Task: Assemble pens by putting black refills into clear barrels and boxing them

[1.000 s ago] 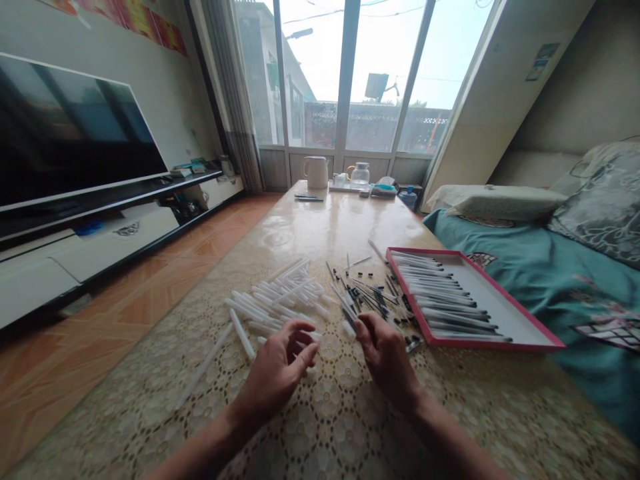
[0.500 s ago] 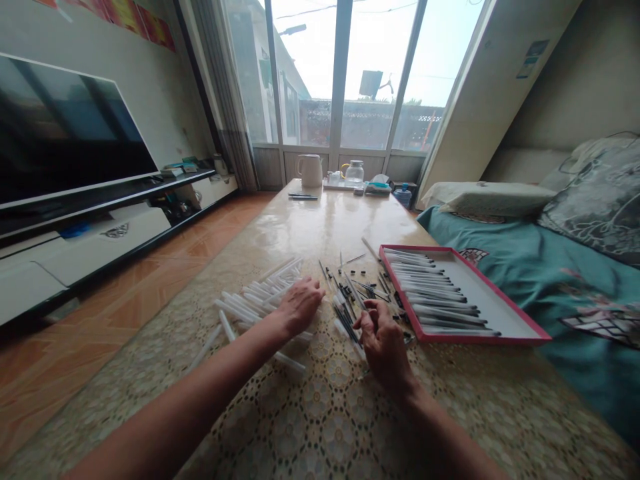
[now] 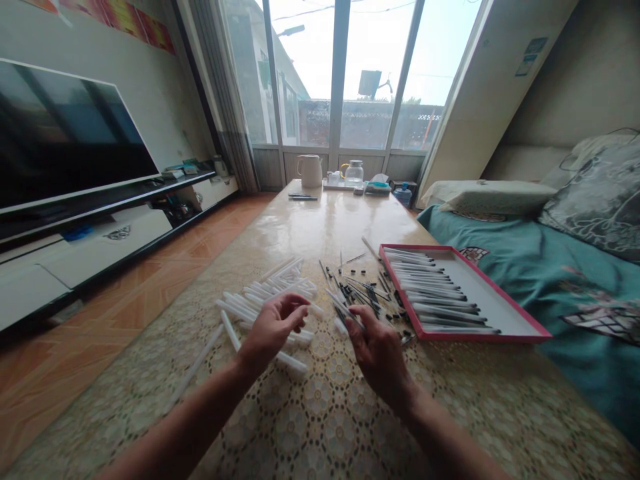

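Note:
My left hand (image 3: 280, 323) is closed in a pinch at the right side of a pile of white translucent tubes (image 3: 240, 305). A short white piece (image 3: 316, 309) shows just past its fingertips; whether they grip it I cannot tell. My right hand (image 3: 377, 343) is closed on a slim, pale pen (image 3: 339, 303) that points up and to the left. Beyond this hand lie loose thin black refills (image 3: 367, 287) and small black caps (image 3: 353, 272). At the right, a red-rimmed shallow box (image 3: 520, 321) holds a row of pens (image 3: 435, 288) with dark ends.
A patterned cover lies over the long table (image 3: 320, 413). Toward its far end stand a beige jug (image 3: 311, 171), a glass pitcher (image 3: 355, 173), a tissue pack (image 3: 379, 187) and some pens (image 3: 303, 197). A sofa (image 3: 500, 260) borders the right side.
My left hand has drawn back from the tubes toward me and its fingers have curled into a pinch. My right hand has tilted, and the pen in it shows more clearly.

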Demonstrator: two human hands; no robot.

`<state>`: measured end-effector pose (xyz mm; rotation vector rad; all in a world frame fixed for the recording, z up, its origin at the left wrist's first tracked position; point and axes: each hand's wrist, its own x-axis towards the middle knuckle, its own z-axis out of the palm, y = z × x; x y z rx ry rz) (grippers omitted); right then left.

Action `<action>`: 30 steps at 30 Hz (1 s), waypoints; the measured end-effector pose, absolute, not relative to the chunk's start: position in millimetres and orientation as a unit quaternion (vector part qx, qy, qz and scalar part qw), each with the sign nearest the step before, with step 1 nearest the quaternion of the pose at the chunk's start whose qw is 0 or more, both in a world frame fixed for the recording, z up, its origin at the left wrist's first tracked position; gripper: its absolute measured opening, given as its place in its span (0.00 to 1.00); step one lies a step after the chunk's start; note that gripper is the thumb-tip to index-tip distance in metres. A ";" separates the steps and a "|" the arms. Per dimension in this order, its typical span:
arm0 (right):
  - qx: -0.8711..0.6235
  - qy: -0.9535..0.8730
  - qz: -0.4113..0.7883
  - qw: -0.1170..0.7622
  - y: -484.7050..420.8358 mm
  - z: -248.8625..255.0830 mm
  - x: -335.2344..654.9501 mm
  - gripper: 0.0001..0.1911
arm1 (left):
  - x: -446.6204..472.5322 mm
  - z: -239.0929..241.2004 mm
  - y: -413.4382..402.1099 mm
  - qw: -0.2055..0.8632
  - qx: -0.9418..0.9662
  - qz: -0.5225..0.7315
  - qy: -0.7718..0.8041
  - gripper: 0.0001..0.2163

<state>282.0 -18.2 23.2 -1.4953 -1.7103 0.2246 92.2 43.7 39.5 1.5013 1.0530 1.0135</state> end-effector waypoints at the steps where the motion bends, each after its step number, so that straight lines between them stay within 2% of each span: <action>1: -0.577 -0.701 0.092 0.409 -20.0 24.1 280.5 0.12 | 86.0 38.7 34.4 0.549 0.564 0.434 0.438 0.08; 3: -0.542 -0.740 0.103 0.384 -23.8 26.1 277.3 0.10 | 76.4 35.7 19.2 0.626 0.451 0.455 0.445 0.10; 7: -0.513 -0.787 0.096 0.329 -28.7 27.8 272.5 0.09 | 70.3 27.9 7.2 0.653 0.332 0.505 0.456 0.14; 22: -0.498 -0.819 0.068 0.278 -27.0 18.4 271.4 0.09 | 78.0 22.6 5.2 0.598 0.502 0.445 0.438 0.15; 30: -0.496 -0.834 -0.066 0.232 -27.9 14.2 264.1 0.10 | 83.3 13.7 1.9 0.597 0.499 0.465 0.423 0.14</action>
